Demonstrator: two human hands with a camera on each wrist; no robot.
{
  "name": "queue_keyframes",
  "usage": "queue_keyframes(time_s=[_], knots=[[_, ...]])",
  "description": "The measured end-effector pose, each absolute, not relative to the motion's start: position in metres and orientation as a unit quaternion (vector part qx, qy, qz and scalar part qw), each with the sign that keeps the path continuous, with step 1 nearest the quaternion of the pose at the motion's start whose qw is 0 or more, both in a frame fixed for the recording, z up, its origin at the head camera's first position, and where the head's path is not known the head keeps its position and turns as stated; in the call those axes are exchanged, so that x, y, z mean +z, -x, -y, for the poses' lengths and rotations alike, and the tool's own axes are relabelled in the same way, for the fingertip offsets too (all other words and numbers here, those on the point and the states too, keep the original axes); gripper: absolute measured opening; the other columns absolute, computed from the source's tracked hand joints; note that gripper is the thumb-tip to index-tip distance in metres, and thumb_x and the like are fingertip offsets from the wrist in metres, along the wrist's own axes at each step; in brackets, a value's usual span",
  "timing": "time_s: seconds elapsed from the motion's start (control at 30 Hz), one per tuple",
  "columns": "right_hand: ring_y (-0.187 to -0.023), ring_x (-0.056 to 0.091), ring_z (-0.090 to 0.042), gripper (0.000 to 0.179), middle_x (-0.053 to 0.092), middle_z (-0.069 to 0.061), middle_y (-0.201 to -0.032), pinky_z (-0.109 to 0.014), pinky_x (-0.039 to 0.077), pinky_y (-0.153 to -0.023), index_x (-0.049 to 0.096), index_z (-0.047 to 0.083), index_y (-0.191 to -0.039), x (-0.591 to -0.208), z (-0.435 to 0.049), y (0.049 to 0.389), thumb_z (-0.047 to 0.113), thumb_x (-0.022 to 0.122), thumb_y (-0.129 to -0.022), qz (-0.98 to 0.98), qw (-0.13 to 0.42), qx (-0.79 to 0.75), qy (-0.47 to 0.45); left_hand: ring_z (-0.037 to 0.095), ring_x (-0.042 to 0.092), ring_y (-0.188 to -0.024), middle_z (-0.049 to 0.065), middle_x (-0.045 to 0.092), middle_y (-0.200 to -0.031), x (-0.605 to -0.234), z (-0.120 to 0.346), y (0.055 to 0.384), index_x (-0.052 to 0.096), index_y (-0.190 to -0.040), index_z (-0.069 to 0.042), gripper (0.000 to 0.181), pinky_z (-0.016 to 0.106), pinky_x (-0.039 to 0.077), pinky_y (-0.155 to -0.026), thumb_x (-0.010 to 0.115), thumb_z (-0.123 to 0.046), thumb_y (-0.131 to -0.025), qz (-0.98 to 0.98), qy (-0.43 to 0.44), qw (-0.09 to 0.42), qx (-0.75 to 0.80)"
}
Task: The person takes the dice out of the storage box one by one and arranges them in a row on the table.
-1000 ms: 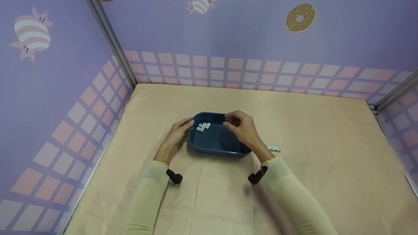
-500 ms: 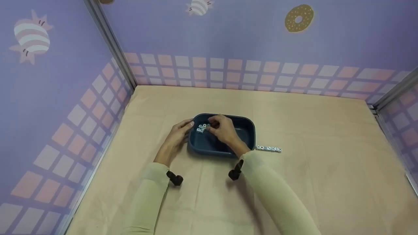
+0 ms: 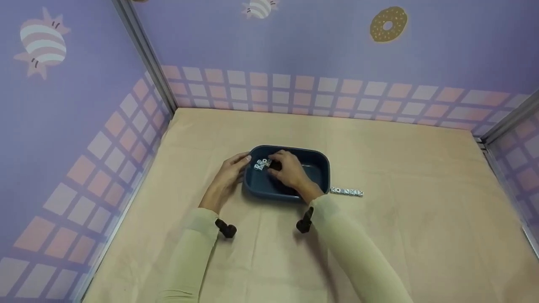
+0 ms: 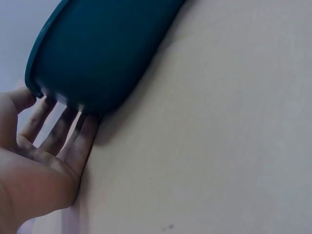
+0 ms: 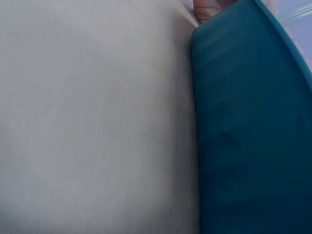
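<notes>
In the head view, a dark blue tray [image 3: 269, 194] with high walls stands on the cloth-covered table. My left hand [image 3: 227, 174] holds its left end, thumb at the rim and fingers against the outer wall; the left wrist view shows those fingers [image 4: 58, 131] below the rim. Several small white dice [image 3: 260, 164] lie clustered inside, near the left wall. My right hand [image 3: 288, 170] reaches into the tray beside them, thumb and index finger apart at the cluster's right edge. The right wrist view shows mainly the tray's outer wall [image 5: 248, 126], not the right fingers.
A straight row of several white dice [image 3: 347, 192] lies on the table just right of the tray. Pale cloth [image 3: 412, 202] covers the table. Patterned purple panels [image 3: 269, 46] rise behind and at the left side.
My right hand has moved left, from the tray's right part to the dice cluster, uncovering more of the dice row. Its thumb has since spread farther from the index finger. My left hand stays put.
</notes>
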State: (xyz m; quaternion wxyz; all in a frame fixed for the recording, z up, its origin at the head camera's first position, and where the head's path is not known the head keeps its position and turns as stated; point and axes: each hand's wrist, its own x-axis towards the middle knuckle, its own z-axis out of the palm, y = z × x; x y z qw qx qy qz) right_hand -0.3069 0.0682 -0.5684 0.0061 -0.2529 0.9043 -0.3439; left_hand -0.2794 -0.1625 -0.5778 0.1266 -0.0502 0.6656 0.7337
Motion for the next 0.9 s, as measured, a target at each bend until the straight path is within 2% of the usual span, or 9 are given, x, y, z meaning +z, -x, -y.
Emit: queue_keyframes(time_s=[0.2, 0.47, 0.9], knots=[[-0.124, 0.063, -0.032, 0.041, 0.067, -0.015, -0.130, -0.045, 0.048, -0.110, 0.070, 0.000, -0.134, -0.5703, -0.0689, 0.3065, 0.016, 0.079, -0.097, -0.903, 0.017, -0.337, 0.265, 0.028, 0.067, -0.124, 0.014, 0.067, -0.139, -0.5774, 0.1615, 0.2785, 0.063, -0.146, -0.015, 0.044, 0.034, 0.058, -0.095, 0.066, -0.035, -0.107, -0.657, 0.057, 0.129, 0.740], [-0.108, 0.063, -0.029, 0.026, 0.069, -0.011, -0.116, -0.044, 0.051, -0.099, 0.078, 0.003, -0.120, -0.5714, -0.0679, 0.3047, 0.011, 0.081, -0.095, -0.903, 0.022, -0.339, 0.262, 0.028, 0.069, -0.122, 0.013, 0.068, -0.137, -0.5780, 0.1624, 0.2784, 0.064, -0.145, -0.017, 0.043, 0.035, 0.059, -0.093, 0.067, -0.036, -0.107, -0.656, 0.056, 0.126, 0.742], [-0.095, 0.063, -0.025, 0.012, 0.065, -0.009, -0.101, -0.042, 0.056, -0.085, 0.072, 0.004, -0.102, -0.5706, -0.0655, 0.3028, 0.003, 0.080, -0.093, -0.908, 0.039, -0.333, 0.252, 0.027, 0.066, -0.126, 0.012, 0.066, -0.141, -0.5775, 0.1625, 0.2803, 0.062, -0.149, -0.016, 0.048, 0.036, 0.057, -0.097, 0.068, -0.038, -0.106, -0.670, 0.056, 0.126, 0.730]])
